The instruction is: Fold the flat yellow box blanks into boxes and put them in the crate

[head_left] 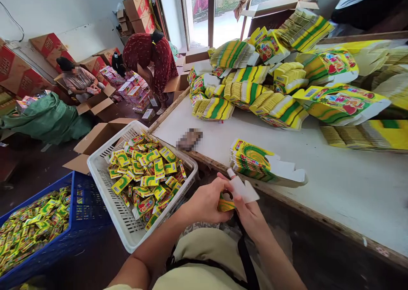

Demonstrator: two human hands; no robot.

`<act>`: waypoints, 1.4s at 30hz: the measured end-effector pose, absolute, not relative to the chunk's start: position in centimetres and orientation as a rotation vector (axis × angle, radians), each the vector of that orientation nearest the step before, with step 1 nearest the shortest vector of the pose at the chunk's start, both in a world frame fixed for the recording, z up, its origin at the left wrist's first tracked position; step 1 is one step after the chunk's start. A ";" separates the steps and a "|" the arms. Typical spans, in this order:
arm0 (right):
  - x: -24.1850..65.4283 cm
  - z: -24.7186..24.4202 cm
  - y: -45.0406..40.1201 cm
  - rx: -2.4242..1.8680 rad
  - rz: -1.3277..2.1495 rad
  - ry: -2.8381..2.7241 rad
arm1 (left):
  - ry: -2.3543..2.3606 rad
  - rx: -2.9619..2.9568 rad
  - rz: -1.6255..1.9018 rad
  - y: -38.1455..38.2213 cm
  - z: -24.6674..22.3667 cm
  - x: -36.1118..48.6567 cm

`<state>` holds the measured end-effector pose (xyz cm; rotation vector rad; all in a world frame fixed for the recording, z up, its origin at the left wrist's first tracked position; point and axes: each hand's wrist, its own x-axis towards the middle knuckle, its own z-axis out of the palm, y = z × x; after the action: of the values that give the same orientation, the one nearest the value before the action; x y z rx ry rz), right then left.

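Above my lap, at the table's near edge, both my hands are closed on one small carton (244, 189) with white inner flaps and a yellow-green printed side. My left hand (207, 200) grips its printed side, the fingers curled round it. The flap end is held by my right hand (250, 217), its thumb against the white card. Just beyond my hands, a stack of flat printed cartons (251, 158) lies on the white table (334, 175). To my left, a white plastic basket (110, 209) holds many small yellow-green boxes (149, 171).
Bundles of flat cartons (242, 86) are heaped across the table's far side. A blue crate (75, 200) full of small packs stands at lower left. Behind it are a green sack (47, 120), an open cardboard box (95, 141) and two people (146, 60) among pink packages.
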<state>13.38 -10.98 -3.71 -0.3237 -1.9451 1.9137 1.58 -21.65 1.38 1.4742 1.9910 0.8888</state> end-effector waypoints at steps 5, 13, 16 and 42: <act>13.5 -3.3 -10.7 -0.099 1.249 -2.308 | 2.043 1.364 0.934 -21.6 0.3 0.9; 13.2 -3.3 -9.0 -0.096 1.085 -2.295 | 2.211 1.298 1.051 -21.7 0.9 1.0; 13.3 -3.2 -8.7 -0.057 1.093 -2.403 | 2.141 1.348 1.076 -21.9 0.9 0.7; 13.5 -1.7 -9.4 -0.266 1.336 -2.353 | 2.204 1.454 0.687 -22.1 1.6 0.3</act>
<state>13.47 -9.41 -1.75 -0.2660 -2.3527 1.3360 0.27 -22.07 1.64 1.4543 2.2043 0.6866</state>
